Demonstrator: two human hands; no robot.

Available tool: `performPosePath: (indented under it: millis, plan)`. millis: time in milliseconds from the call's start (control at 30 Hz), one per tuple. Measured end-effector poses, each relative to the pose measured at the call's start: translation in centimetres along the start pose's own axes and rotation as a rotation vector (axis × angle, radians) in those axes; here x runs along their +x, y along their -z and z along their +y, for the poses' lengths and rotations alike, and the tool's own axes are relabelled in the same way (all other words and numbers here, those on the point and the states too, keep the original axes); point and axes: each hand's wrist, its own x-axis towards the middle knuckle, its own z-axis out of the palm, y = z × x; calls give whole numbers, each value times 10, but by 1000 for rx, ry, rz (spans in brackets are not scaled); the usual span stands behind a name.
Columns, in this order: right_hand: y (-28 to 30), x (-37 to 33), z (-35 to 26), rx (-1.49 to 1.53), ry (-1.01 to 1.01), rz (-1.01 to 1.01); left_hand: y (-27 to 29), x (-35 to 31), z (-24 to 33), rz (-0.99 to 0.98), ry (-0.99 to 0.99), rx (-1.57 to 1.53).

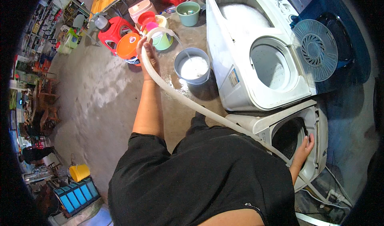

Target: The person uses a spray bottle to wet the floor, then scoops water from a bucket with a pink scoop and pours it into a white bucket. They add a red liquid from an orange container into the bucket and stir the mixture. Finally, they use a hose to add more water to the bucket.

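Observation:
My left hand [149,62] is wrapped round a pale ribbed hose [176,93], near its end. Water runs from the hose's tip into a grey bucket [192,67] that stands on the floor with white suds in it. From there the hose bends back across my front toward the right. My right hand [305,149] holds nothing, its fingers apart, beside the dark round opening of a smaller white washing machine [256,122]. Beyond that machine is a white twin-tub washing machine [230,66], with suds in its far tub and a bare spin drum.
A clear round lid [316,50] leans by the drum. At the far left stand a red detergent jug [114,33], an orange-lidded bucket [129,44] and a green bucket [188,14]. Cables [332,198] and pipes lie at right. The concrete floor [88,106] has wet patches.

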Motion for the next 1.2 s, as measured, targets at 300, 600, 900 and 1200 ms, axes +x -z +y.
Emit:
performPosePath:
  millis: [300,600,900,1200]
  plan:
    - [-51,-4,-45,-13,72,-146,9,0,-2,-46,-97,61]
    - [-72,-13,-54,-5,42,-254,25,-6,-30,2,-92,159]
    - [-96,-18,-59,31,8,-374,27,-11,-31,14,-164,164]
    - [-109,-1,-58,-206,290,-254,30,-15,-19,-10,-166,287]
